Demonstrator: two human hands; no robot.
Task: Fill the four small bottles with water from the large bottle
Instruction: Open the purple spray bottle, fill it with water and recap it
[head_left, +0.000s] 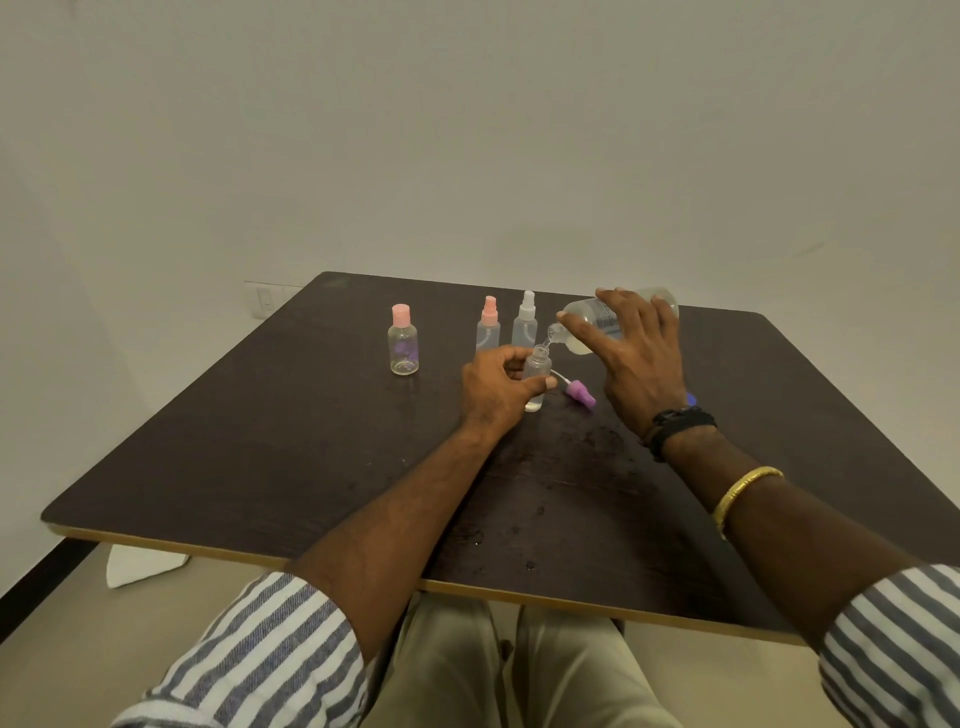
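My right hand (631, 358) grips the large clear bottle (587, 325), tilted with its mouth down to the left. A thin stream of water runs from it into the open small bottle (536, 376), which stands upright in the grip of my left hand (498, 387). That bottle's purple spray cap (581, 392) lies on the table just to its right. Behind stand two capped spray bottles, one with a pink top (488, 325) and one with a white top (524, 322). A round small bottle with a pink cap (403, 340) stands further left.
The dark table (260, 441) has wet spots and droplets near its middle and front. A small blue object (691, 399) peeks out behind my right wrist. A white paper (140, 566) lies on the floor under the table's left front edge.
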